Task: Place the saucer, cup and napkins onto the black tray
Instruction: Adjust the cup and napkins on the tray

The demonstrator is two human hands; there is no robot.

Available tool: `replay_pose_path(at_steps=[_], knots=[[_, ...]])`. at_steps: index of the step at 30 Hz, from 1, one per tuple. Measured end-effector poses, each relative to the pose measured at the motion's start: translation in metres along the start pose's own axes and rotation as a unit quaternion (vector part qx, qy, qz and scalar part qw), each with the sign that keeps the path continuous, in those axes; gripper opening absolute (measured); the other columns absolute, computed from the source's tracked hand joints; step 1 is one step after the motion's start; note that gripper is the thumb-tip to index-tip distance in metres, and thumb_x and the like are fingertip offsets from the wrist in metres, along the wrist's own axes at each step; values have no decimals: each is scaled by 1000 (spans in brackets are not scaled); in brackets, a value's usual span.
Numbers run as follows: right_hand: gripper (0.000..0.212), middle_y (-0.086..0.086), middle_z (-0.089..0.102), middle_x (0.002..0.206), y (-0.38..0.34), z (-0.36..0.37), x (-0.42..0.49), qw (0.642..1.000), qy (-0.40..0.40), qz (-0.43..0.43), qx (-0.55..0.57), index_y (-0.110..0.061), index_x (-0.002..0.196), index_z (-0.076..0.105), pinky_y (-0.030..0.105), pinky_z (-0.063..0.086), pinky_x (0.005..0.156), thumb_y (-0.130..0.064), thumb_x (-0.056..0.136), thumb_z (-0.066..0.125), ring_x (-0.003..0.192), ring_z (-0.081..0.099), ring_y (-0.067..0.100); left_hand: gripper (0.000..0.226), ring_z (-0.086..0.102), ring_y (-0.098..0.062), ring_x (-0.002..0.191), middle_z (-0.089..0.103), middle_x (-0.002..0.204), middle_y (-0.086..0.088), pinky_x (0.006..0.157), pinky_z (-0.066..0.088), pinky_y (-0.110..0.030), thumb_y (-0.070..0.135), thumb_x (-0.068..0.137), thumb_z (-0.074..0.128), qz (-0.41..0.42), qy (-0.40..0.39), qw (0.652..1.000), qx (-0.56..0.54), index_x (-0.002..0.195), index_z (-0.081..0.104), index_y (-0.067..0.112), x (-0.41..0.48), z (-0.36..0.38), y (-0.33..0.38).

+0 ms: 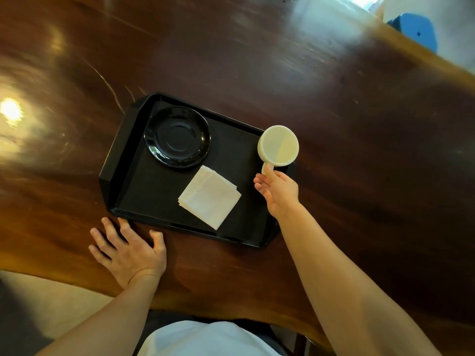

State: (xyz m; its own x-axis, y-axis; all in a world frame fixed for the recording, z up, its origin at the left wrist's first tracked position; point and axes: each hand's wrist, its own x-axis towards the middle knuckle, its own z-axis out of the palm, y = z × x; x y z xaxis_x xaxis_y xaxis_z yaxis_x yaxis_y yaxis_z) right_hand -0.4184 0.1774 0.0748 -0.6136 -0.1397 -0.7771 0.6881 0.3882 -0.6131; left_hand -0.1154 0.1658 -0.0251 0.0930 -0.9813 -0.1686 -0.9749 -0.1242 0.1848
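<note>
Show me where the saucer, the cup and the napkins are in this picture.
saucer (177, 136): head view, on the centre well of the black dish.
cup (278, 145): head view, on the pale inside of the cup.
napkins (209, 197): head view, on the middle of the top white sheet.

Glossy dark wooden table (257, 60); blue stool (416, 29) beyond far edge.

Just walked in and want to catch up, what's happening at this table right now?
A person is loading a black tray on a wooden table. A black saucer and a stack of white napkins already lie on it. The right hand holds a cream cup by its handle over the tray's right edge, not yet clearly set down. The left hand rests flat on the table at the tray's near corner.
</note>
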Motion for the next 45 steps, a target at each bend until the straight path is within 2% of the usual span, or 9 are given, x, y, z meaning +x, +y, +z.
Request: replay_pose_path(at_steps=[4,6,9,16,20,22,27,35,45], knots=[[52,15,73,101,0,-1,-11,999,22,21,15,-3,134,52,27,62,56,-22,90,74,75,77,20,76,13,-43,153,24,163,-20,122,2,-57,54,87,42,-1,0,1000,-2,147,35,9,0,0,-1],[44,16,73,96,10,4,-20,999,35,25,2,-2,129,55,25,60,52,-19,93,71,68,75,18,75,13,-43,153,24,163,-20,122,2,-57,55,87,42,-2,-2,1000,0,147,35,10,1,1,-2],[25,15,73,90,30,26,-33,999,-11,38,-34,-2,113,61,22,57,49,-19,96,68,56,72,14,75,14,-42,153,25,163,-19,123,2,-56,56,86,42,-7,-4,1000,10,146,36,11,2,1,-3],[12,12,76,89,43,97,-41,984,-121,23,-131,-9,97,62,23,56,55,-20,98,64,62,74,15,77,10,-39,155,24,164,-16,123,-7,-50,58,86,44,-17,-27,999,30,147,36,13,5,-1,-2],[28,15,77,89,45,124,-40,978,-143,38,-148,3,116,60,19,51,47,-19,100,62,51,69,11,75,9,-38,155,24,165,-16,124,-4,-51,56,88,54,-19,-32,999,40,147,38,14,5,3,-2],[31,15,76,85,47,132,-38,976,-146,52,-151,4,120,56,19,51,45,-19,100,61,48,65,11,74,10,-39,155,25,164,-16,124,-3,-51,57,88,50,-15,-30,998,44,146,38,14,5,3,-2],[22,9,77,68,48,141,-31,976,-147,76,-142,2,89,63,16,50,44,-13,103,55,50,66,11,74,12,-39,155,27,164,-17,124,-1,-53,59,88,39,-13,-31,999,40,145,41,13,4,3,0],[22,12,75,77,40,154,-27,977,-133,82,-141,5,120,60,15,50,42,-9,103,52,44,65,8,74,12,-39,155,28,164,-17,124,-1,-54,60,89,35,-10,-26,999,39,145,42,13,4,5,-2],[19,12,75,77,30,163,-22,975,-140,96,-142,0,117,60,17,55,46,-11,102,55,52,70,12,76,14,-39,154,28,164,-15,125,-2,-53,66,91,24,-7,-14,999,46,145,41,16,3,8,-3]])
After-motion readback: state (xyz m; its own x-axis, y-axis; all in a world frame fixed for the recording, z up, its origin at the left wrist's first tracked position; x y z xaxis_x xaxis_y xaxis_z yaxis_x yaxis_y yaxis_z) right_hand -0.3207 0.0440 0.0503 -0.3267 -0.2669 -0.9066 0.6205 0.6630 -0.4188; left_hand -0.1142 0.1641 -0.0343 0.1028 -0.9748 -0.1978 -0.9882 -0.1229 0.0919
